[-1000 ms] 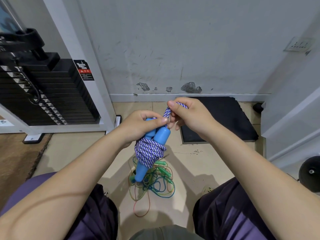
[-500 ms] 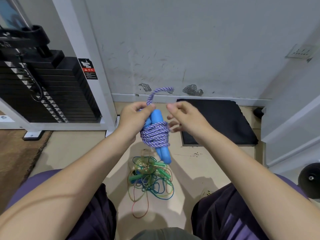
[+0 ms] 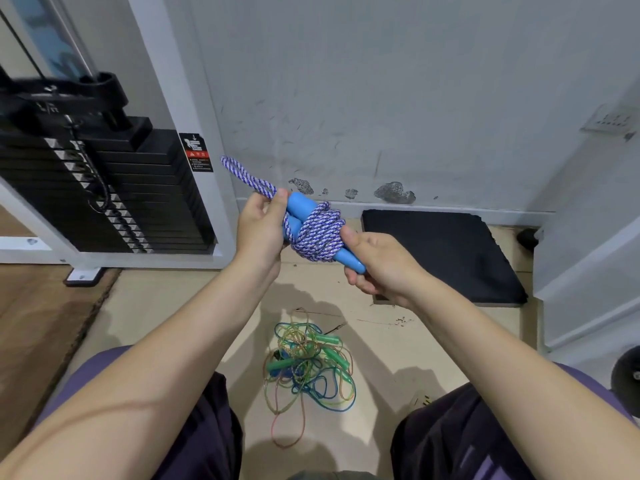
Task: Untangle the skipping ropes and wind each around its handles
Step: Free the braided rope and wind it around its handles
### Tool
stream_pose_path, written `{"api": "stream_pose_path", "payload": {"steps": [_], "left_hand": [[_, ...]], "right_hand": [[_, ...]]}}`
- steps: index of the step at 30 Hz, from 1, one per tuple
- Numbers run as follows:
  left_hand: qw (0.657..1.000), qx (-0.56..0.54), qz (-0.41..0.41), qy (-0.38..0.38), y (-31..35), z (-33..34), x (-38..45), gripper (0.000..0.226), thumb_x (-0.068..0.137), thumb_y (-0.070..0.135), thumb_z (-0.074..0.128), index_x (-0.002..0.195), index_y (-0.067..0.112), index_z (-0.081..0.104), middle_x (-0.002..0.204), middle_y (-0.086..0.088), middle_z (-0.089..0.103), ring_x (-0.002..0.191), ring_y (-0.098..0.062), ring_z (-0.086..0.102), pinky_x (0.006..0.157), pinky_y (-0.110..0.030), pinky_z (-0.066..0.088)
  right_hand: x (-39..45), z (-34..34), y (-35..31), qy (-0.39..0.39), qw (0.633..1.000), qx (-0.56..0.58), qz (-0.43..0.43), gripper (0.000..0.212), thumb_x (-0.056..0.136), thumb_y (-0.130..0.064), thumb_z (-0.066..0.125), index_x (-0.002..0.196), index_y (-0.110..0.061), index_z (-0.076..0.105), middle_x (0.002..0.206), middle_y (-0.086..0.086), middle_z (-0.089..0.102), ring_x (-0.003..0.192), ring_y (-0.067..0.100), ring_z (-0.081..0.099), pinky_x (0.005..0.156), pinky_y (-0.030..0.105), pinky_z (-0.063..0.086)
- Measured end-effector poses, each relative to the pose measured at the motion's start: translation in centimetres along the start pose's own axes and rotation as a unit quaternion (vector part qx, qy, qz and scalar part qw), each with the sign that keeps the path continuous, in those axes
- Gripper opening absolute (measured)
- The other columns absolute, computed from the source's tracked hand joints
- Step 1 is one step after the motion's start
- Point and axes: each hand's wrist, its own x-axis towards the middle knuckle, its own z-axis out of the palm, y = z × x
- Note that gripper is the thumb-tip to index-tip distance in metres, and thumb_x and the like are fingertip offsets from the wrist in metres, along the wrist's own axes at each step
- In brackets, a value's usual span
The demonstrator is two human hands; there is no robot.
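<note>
A tangle of green and blue ropes (image 3: 308,365) lies on the floor between the person's knees (not yet sorted). Above it, the right hand (image 3: 384,268) grips the blue handles (image 3: 346,259) to steady the wound purple rope (image 3: 318,235), while the left hand (image 3: 259,230) pinches its leftover loop (image 3: 247,178), probably for tucking.

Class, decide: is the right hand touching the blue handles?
Touching. The head view shows the right hand curled around the blue handles' lower ends.

left hand (image 3: 258,233) gripping, right hand (image 3: 384,266) gripping
</note>
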Motion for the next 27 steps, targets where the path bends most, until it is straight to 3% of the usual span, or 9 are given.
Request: {"api": "stream_pose_path", "payload": {"steps": [3,6,9,11,15,20,23,25,27], "left_hand": [[0.999,0.036,-0.004,0.007,-0.7,1.0,0.1,0.013,0.102,0.026,0.052,0.09,0.02,0.053,0.093,-0.01,0.064,0.081,-0.022,0.064,0.081,-0.044,0.055],[0.996,0.079,-0.021,-0.025,-2.1,2.9,0.3,0.022,0.09,0.041,0.064,0.096,0.022,0.054,0.105,-0.014,0.068,0.095,-0.029,0.069,0.09,-0.055,0.054],[0.991,0.131,-0.022,-0.023,-5.6,4.5,1.7,0.065,0.069,0.063,0.059,0.112,0.015,0.055,0.108,-0.01,0.07,0.1,-0.027,0.069,0.092,-0.053,0.054],[0.991,0.122,-0.051,-0.02,-8.8,4.8,3.2,0.069,0.066,0.067,0.056,0.113,0.016,0.053,0.108,-0.009,0.07,0.099,-0.027,0.07,0.091,-0.054,0.054],[0.989,0.102,-0.099,-0.05,-14.6,4.9,4.8,0.036,0.087,0.041,0.064,0.105,0.013,0.051,0.108,-0.017,0.069,0.101,-0.035,0.068,0.09,-0.057,0.053],[0.959,0.187,-0.199,-0.077,-23.7,2.3,7.3,0.017,0.091,0.018,0.069,0.098,0.009,0.056,0.09,-0.01,0.067,0.083,-0.022,0.067,0.075,-0.04,0.059],[0.935,0.221,-0.271,-0.062,-29.1,0.0,9.0,0.011,0.088,0.013,0.072,0.087,0.012,0.061,0.096,-0.018,0.069,0.078,-0.024,0.069,0.062,-0.034,0.061],[0.928,0.234,-0.282,-0.061,-31.7,-0.5,10.4,0.006,0.089,0.014,0.071,0.089,0.014,0.065,0.102,-0.019,0.071,0.086,-0.028,0.07,0.069,-0.036,0.061],[0.929,0.232,-0.273,-0.097,-33.4,-0.5,12.1,0.014,0.087,0.02,0.073,0.099,0.016,0.067,0.107,-0.015,0.071,0.1,-0.029,0.069,0.085,-0.042,0.059]], "right_hand": [[0.9,-1.1,0.2,0.059,0.998,0.022,0.015,0.04,0.093,-0.048,0.057,0.075,-0.013,0.055,0.06,0.012,0.056,0.037,0.012,0.033,0.038,0.017,0.023],[3.3,-3.1,0.7,0.207,0.976,0.062,0.027,0.043,0.087,-0.051,0.065,0.076,-0.012,0.051,0.06,0.009,0.055,0.039,0.013,0.037,0.04,0.02,0.029],[6.0,-4.7,2.3,0.363,0.93,-0.057,-0.004,0.049,0.092,-0.054,0.055,0.067,-0.014,0.043,0.063,0.006,0.055,0.052,0.018,0.049,0.053,0.031,0.039],[7.2,-5.5,4.1,0.402,0.906,-0.124,-0.036,0.051,0.094,-0.053,0.051,0.067,-0.012,0.041,0.064,0.003,0.05,0.06,0.019,0.047,0.06,0.036,0.04],[10.4,-7.4,10.7,0.397,0.914,-0.085,-0.01,0.05,0.093,-0.052,0.054,0.069,-0.01,0.042,0.066,0.007,0.048,0.061,0.018,0.044,0.059,0.036,0.039],[14.5,-9.6,23.4,0.288,0.938,0.032,0.19,0.055,0.077,-0.069,0.058,0.072,-0.015,0.049,0.065,0.004,0.055,0.052,0.018,0.046,0.054,0.032,0.037],[16.3,-9.9,28.4,0.237,0.937,0.098,0.237,0.036,0.092,-0.042,0.062,0.09,-0.008,0.054,0.069,0.009,0.057,0.045,0.013,0.048,0.049,0.027,0.038],[17.6,-9.7,30.0,0.219,0.936,0.131,0.243,0.02,0.097,-0.025,0.059,0.1,-0.007,0.051,0.076,0.011,0.056,0.048,0.012,0.049,0.051,0.027,0.039],[18.8,-9.8,30.9,0.222,0.934,0.135,0.245,0.024,0.096,-0.028,0.06,0.104,-0.007,0.052,0.082,0.01,0.059,0.055,0.015,0.053,0.054,0.026,0.044]]}}
